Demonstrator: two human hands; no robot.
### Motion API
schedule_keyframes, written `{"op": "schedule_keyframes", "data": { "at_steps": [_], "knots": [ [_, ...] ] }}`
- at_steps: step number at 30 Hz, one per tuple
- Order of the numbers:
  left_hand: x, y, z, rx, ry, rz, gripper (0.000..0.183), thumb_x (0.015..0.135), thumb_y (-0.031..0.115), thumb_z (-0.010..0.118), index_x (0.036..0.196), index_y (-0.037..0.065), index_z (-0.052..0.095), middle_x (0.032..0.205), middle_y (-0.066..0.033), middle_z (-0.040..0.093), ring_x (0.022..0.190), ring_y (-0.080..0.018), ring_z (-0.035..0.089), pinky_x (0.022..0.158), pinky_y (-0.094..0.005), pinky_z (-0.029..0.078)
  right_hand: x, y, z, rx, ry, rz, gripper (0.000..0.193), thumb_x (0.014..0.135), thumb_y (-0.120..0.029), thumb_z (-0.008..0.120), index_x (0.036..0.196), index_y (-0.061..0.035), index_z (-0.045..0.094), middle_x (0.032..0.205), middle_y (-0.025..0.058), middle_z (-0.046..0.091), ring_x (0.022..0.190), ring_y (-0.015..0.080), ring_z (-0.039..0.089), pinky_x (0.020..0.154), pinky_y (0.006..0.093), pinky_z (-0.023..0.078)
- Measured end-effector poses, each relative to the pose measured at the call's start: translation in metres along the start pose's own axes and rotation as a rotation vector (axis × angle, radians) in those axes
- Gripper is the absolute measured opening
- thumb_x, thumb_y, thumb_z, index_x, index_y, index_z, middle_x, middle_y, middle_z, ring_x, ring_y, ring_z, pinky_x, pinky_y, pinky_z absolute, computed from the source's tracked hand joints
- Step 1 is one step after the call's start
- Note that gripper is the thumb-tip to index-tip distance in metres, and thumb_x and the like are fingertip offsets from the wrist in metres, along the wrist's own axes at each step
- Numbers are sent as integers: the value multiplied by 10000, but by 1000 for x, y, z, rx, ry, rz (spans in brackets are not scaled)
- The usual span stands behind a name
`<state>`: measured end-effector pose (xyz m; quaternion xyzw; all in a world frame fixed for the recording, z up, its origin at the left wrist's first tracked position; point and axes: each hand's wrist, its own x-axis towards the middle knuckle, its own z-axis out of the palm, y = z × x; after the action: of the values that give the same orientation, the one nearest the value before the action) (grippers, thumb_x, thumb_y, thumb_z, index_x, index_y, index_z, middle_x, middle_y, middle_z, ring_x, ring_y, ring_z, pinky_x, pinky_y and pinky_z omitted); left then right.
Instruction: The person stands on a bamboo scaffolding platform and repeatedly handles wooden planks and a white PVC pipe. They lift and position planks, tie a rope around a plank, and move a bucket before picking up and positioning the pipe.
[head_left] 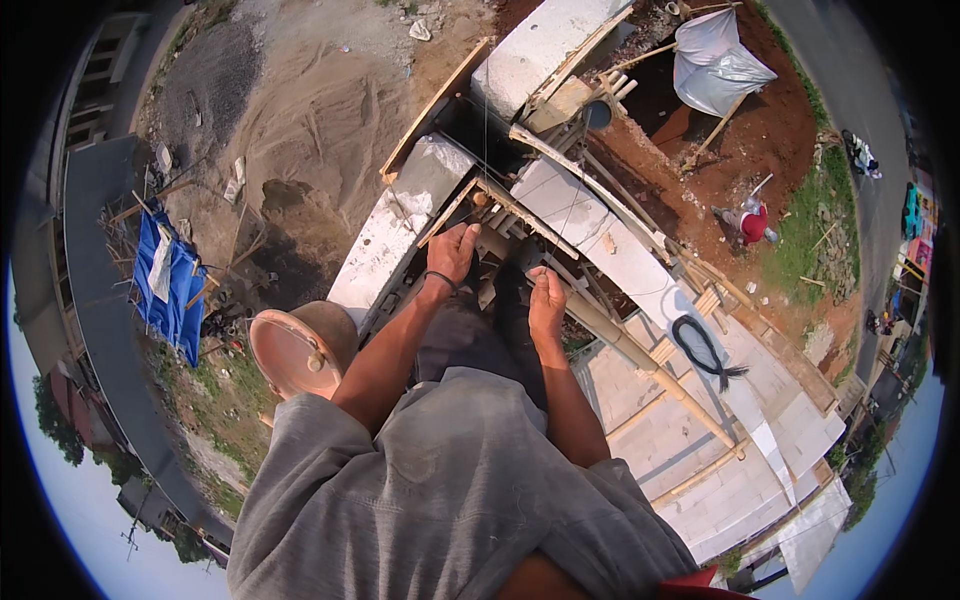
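The left hand (455,252) is at the middle of the frame, with a dark band around its wrist; its fingers are bent inward and look clenched, the thumb on top. The right hand (546,305) is a little lower and to the right, its fingertips brought together as in a pinch. The two hands are apart. Whether something very thin passes between the fingers, I cannot tell.

A thin line (486,110) runs down from the top centre toward the hands, in front of the gap between the pale concrete beams; its lower end is not clear. I judge the step in hand to be the handling of this line or a similar fine strand. The next move probably calls for a firm pinch, even tension and stable feet.

A black wire coil (716,362) lies at the right of the frame, untouched. A bamboo pole (625,345) slants near the right hand, and an orange-pink bucket (285,350) is beside the left forearm.
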<state>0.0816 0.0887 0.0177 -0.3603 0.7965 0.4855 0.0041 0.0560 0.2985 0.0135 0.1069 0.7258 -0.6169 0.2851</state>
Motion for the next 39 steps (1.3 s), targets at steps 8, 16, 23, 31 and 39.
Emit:
{"op": "schedule_keyframes", "data": {
  "at_steps": [8, 16, 23, 31, 39],
  "knots": [
    [-8, -8, 18, 8, -17, -150, 455, 955, 409, 522, 739, 10, 543, 652, -239, 518, 645, -442, 530, 574, -457, 419, 14, 28, -31, 250, 33, 65, 284, 1025, -318, 477, 949, -70, 594, 584, -92, 306, 459, 9, 255, 401, 207, 204],
    [-1, -16, 32, 80, 106, -115, 433, 955, 399, 542, 749, 18, 537, 676, -242, 522, 667, -460, 522, 559, -470, 410, 60, 68, -72, -37, 256, -26, 368, 982, -376, 535, 753, -93, 591, 611, -91, 312, 568, 29, 283, 520, 235, 210],
    [3, 1, 10, 201, 174, -176, 441, 940, 405, 549, 725, 21, 569, 660, -220, 574, 654, -438, 570, 600, -498, 436, 51, 63, -56, 36, 221, 185, 362, 993, -364, 511, 779, -83, 590, 658, -72, 359, 619, 51, 323, 560, 233, 269],
    [22, 23, 34, 274, 389, -454, 404, 906, 428, 579, 802, 57, 702, 758, -218, 655, 752, -443, 634, 670, -514, 496, 26, 50, -52, 127, 198, 296, 379, 1002, -390, 490, 786, -88, 564, 564, -85, 328, 473, 20, 297, 427, 207, 211],
    [10, 30, 42, 254, 463, -422, 232, 925, 312, 579, 929, 100, 674, 822, -156, 665, 772, -387, 639, 663, -473, 495, 25, 36, -58, 90, 132, 350, 372, 1002, -385, 480, 790, -90, 558, 570, -70, 337, 451, 33, 300, 407, 219, 220]
  ]
}}
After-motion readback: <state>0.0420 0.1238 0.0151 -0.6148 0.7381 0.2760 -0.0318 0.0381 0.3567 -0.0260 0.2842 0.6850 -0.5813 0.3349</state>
